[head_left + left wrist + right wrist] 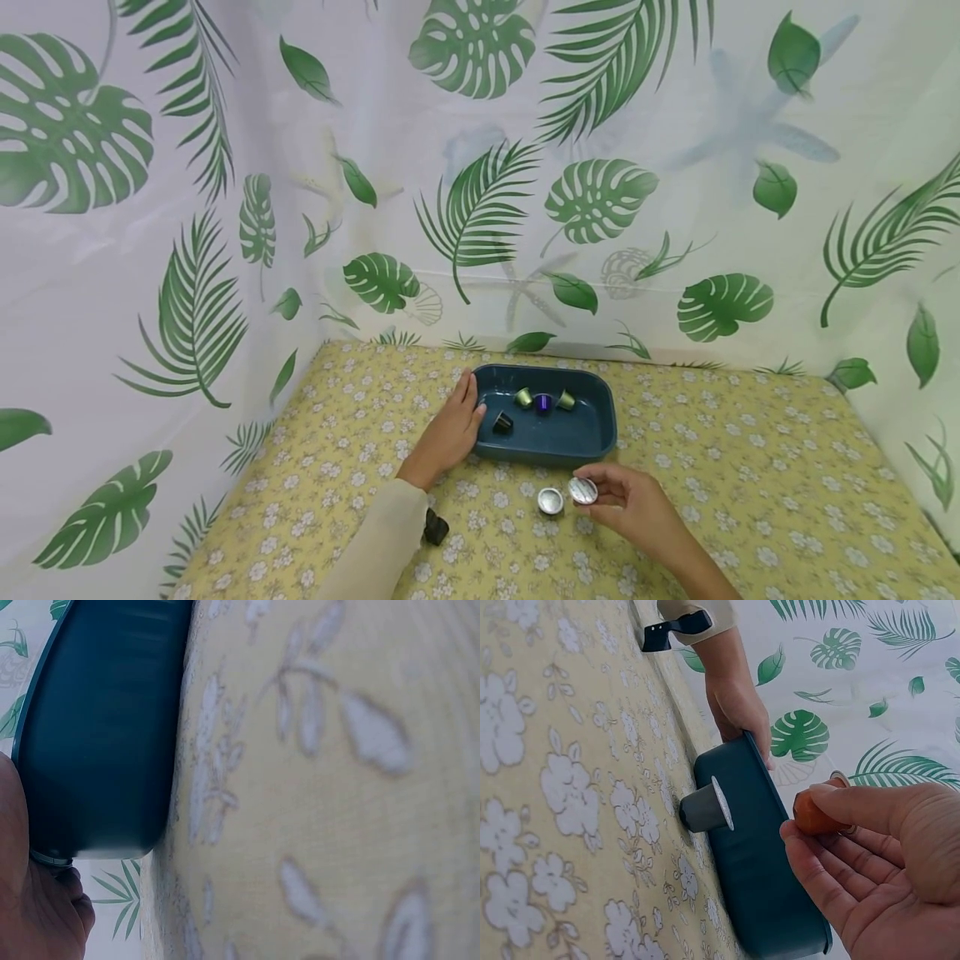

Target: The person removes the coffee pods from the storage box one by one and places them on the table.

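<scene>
My left hand [448,432] grips the left end of a dark blue rectangular dish [540,457], with the thumb at its rim. Between thumb and fingers, my right hand [633,508] pinches an orange coffee capsule [814,815] in front of the dish. Its silver lid [583,491] faces up toward the head camera. Close by on the cloth stands a grey coffee capsule [701,808], foil side up. Inside the dish lie two green capsules [522,397], a purple capsule [543,404] and a black capsule [503,423].
A yellow floral cloth [750,467] covers the table. White sheeting [480,325] with green leaf prints rises behind the dish and along both sides. A black strap piece [436,527] sits at the left wrist.
</scene>
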`<state>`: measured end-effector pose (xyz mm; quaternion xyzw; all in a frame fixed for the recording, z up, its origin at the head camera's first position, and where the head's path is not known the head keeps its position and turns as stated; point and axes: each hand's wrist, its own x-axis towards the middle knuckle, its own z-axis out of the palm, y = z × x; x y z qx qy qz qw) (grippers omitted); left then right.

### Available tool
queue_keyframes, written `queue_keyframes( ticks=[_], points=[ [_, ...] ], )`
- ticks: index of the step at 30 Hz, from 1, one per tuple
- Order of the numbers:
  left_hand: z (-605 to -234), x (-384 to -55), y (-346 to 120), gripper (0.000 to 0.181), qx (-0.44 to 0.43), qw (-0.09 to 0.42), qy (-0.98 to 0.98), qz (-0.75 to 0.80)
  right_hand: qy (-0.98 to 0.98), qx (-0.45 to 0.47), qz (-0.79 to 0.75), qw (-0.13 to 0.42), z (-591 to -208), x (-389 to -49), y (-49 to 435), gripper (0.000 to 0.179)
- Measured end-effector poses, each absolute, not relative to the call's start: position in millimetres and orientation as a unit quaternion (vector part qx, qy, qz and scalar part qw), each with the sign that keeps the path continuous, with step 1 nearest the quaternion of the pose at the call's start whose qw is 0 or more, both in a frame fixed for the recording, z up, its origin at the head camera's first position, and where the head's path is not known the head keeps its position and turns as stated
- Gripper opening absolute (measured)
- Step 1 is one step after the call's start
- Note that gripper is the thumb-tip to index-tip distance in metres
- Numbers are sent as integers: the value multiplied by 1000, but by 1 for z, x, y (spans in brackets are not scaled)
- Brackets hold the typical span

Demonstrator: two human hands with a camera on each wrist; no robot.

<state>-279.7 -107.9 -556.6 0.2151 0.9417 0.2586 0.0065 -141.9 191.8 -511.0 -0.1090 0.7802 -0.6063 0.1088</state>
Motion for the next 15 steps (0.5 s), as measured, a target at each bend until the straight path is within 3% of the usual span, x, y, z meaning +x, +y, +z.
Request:
queue_keyframes(
  ticks=[15],
  points=[
    [-554, -278, -107, 62, 210, 8, 943, 259, 794, -142, -584, 89, -522, -137, 195, 44]
  ],
)
